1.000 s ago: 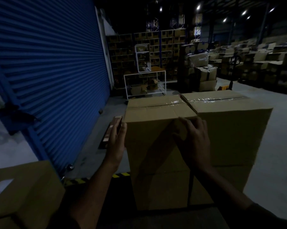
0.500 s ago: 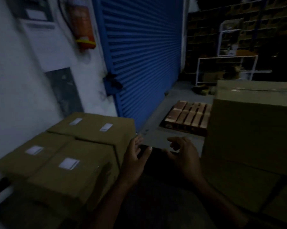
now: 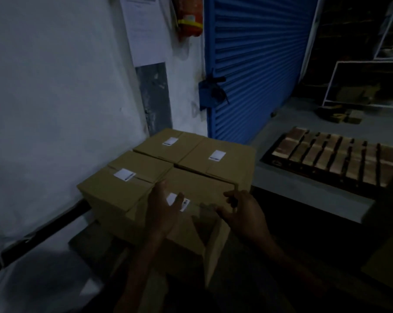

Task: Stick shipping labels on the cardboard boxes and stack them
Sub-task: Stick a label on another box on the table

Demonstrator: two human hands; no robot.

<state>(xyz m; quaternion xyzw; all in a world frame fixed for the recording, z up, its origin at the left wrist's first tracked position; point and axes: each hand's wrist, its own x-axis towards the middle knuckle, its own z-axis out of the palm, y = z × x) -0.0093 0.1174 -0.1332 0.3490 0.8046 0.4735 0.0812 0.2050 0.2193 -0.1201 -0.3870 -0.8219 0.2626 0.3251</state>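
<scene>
Brown cardboard boxes with white labels sit grouped; left hand and right hand hover open above, empty.

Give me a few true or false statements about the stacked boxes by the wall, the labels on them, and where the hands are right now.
1. Four cardboard boxes sit in a two-by-two block beside the white wall. True.
2. Only the near right box has a white label. False: all four do, including the near left box, the far left box and the far right box.
3. The left hand partly covers the label on the near right box. True.
4. The right hand grips the wooden pallet. False: it is at the near right box's right edge.
5. The blue shutter is rolled up. False: it is down.
</scene>
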